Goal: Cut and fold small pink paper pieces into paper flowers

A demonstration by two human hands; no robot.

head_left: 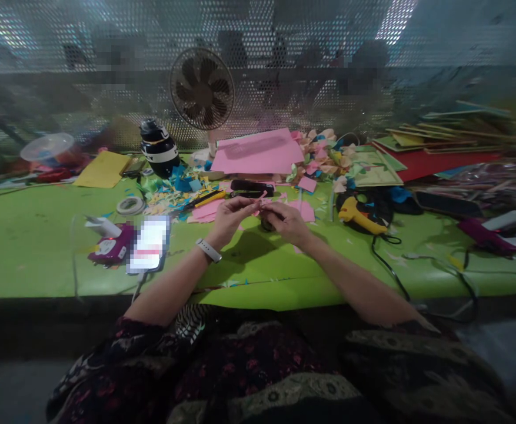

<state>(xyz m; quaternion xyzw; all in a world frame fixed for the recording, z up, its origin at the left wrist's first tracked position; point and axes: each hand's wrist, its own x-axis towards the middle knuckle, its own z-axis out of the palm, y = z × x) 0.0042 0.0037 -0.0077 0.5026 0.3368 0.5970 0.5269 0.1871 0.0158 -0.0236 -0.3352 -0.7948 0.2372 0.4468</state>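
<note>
While the left hand (235,217), a white band (209,250) circling its wrist, is meeting the right hand (288,224) over the middle of the green-covered bench (41,235), both hands are pinching a small, narrow piece of pink paper (263,195) between the fingertips. One end is sticking up above the fingers; the rest is hiding behind them, so cannot tell whether it is folded or rolled. By its look it should be handling as nearly weightless, thin and pliant, dry rather than slippery, easily creased or torn; best hold is probably at the edges, thumb against forefinger, with light pressure and no sideways pull. A dark round object (267,224) is sitting just below the fingertips, mostly hidden, kind unclear. Flat pink paper pieces (302,209) are lying beside the right hand; a long black object (252,188), possibly a stapler, is resting just beyond. Leftward, a yellow-and-black cutter (210,198) is lying near a heap of multicoloured paper scraps (165,203). Rightward, a yellow plastic glue gun (361,218) is resting well apart from the hands. Farther back, a large pink sheet (258,154) is lying beside piled peach, pink and blue paper shapes (323,156).
</note>
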